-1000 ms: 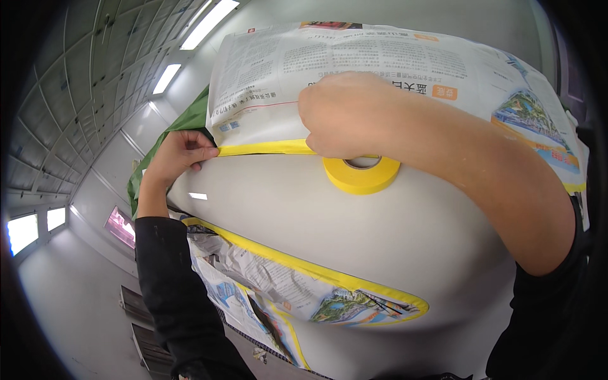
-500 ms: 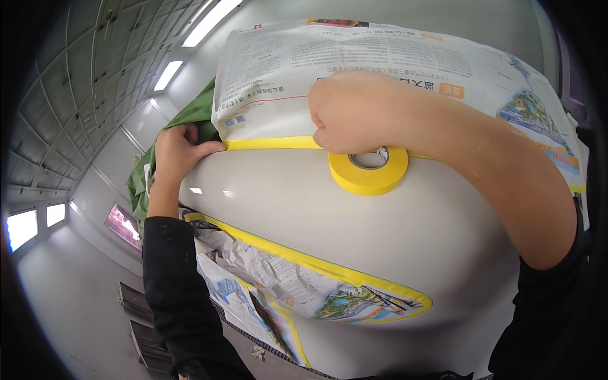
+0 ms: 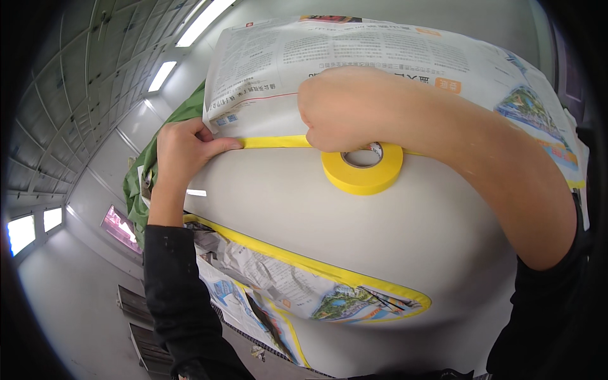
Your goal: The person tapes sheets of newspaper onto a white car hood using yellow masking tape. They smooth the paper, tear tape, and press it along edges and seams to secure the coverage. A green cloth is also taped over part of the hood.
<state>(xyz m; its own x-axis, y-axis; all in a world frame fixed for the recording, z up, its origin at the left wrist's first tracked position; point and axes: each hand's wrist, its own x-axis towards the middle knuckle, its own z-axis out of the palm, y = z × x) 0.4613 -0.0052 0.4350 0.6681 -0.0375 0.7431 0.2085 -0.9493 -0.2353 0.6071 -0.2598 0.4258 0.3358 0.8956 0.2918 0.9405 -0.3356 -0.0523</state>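
Observation:
A strip of yellow masking tape (image 3: 275, 142) runs along the near edge of a newspaper sheet (image 3: 266, 66), on top of a smooth light-grey curved panel (image 3: 272, 190). My left hand (image 3: 187, 145) is at the strip's left end, thumb laid over the tape and fingers curled behind the paper's corner. Knuckles up, my right hand (image 3: 335, 104) is closed farther right along the strip, its fingertips hidden. The yellow tape roll (image 3: 364, 180) hangs just under that hand, its upper edge covered by the hand and wrist.
Below, another newspaper piece (image 3: 266, 269) edged with yellow tape covers an opening in the panel. Green sheeting (image 3: 136, 187) bunches at the left. Farther off stand a pale wall (image 3: 69, 278) and dark slatted panels (image 3: 149, 348). Ceiling lights (image 3: 163, 76) shine at upper left.
My left thumb has slid a little to the right along the tape strip. My right hand and the tape roll have shifted slightly left.

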